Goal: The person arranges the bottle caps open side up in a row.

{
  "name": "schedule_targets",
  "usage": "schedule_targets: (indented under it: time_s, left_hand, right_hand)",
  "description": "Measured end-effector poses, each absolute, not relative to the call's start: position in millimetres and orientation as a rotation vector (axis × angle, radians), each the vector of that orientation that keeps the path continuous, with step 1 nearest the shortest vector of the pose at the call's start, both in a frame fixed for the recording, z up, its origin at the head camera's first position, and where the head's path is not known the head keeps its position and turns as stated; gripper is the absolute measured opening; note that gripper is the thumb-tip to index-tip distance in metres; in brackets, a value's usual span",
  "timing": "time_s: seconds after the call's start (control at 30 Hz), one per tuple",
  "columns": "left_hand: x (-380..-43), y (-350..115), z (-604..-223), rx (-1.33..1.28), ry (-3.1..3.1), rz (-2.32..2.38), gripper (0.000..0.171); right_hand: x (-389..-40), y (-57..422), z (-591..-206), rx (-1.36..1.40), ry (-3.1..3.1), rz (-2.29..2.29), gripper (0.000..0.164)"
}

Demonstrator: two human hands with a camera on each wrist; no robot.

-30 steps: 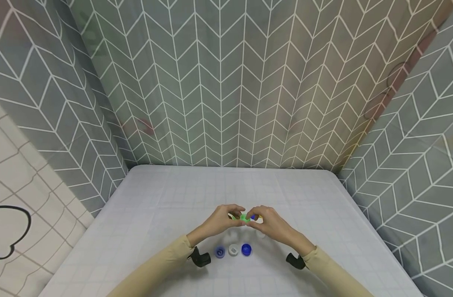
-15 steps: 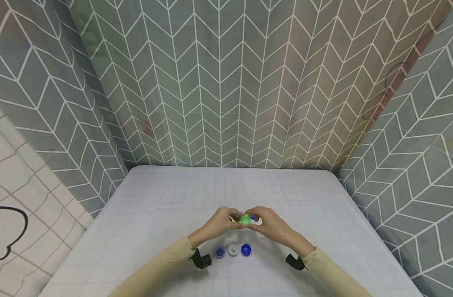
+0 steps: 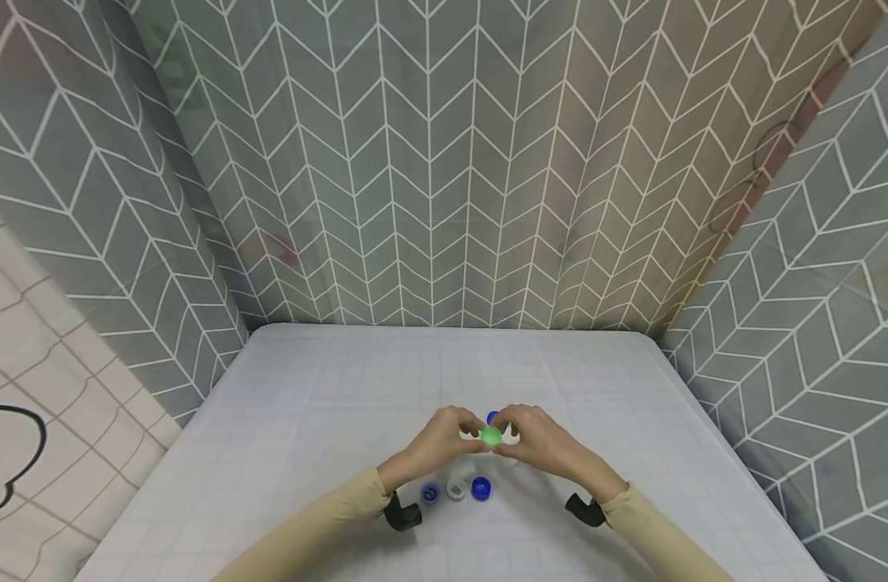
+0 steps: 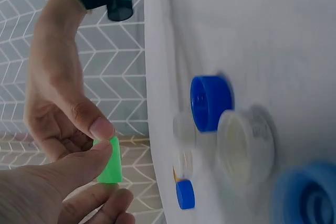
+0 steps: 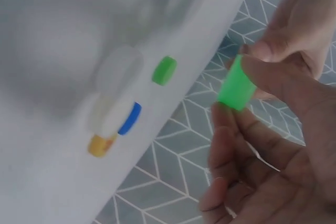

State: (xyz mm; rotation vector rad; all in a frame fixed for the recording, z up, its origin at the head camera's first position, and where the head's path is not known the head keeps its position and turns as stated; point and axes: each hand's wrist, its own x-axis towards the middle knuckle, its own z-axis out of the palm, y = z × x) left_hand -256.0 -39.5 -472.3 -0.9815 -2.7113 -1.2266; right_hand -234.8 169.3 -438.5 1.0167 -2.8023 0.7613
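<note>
A bright green bottle cap (image 3: 490,436) is held a little above the table between both hands. My left hand (image 3: 438,438) pinches it from the left with thumb and fingers, and my right hand (image 3: 544,440) pinches the other side. In the left wrist view the green cap (image 4: 114,167) shows its smooth side wall, partly covered by the thumbs. From the right wrist, the same cap (image 5: 237,85) appears between the right thumb and fingertips, with the left thumb beside it.
Nearer the body stand a bluish cap (image 3: 430,493), a white cap (image 3: 456,489) and a blue cap (image 3: 481,488) in a row. Beyond the hands lie another green cap (image 5: 164,71), a blue-topped piece (image 5: 130,118) and a yellow-orange one (image 5: 102,144), near blurred whitish pieces.
Both hands have shifted slightly, the left one to the right, carrying the green cap right and a bit nearer the body. The cap has turned, so its round face shows more.
</note>
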Motion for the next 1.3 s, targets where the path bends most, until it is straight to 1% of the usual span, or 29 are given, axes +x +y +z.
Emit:
schedule_targets:
  time_s: [0.17,0.4,0.73,1.2,1.3]
  left_hand:
    - [-247.6,-27.5,-470.5,-0.999,-2.733,-1.028,0.028]
    - [-232.5,-16.4,-475.6,-1.018,-2.793,-0.765,0.026]
    - [-217.9,-5.5,-485.7,-1.060,-2.856,-0.667,0.025]
    - [-217.3,-1.8,-496.3,-1.096,-2.902,-0.575,0.024]
    - [-216.8,-2.6,-494.4,-1.087,-2.917,-0.577,0.027]
  right_hand:
    - [-228.7,175.1,-431.8,0.998,-2.860,0.677,0.020]
    - [-222.7,176.9,-433.4,1.041,-2.980,0.579,0.025]
    - [-213.4,176.9,-437.5,1.067,-3.127,0.517,0.031]
    - [-210.8,173.3,-449.8,1.048,-3.221,0.534,0.031]
    - [-211.2,173.1,-449.8,1.046,-3.217,0.507,0.032]
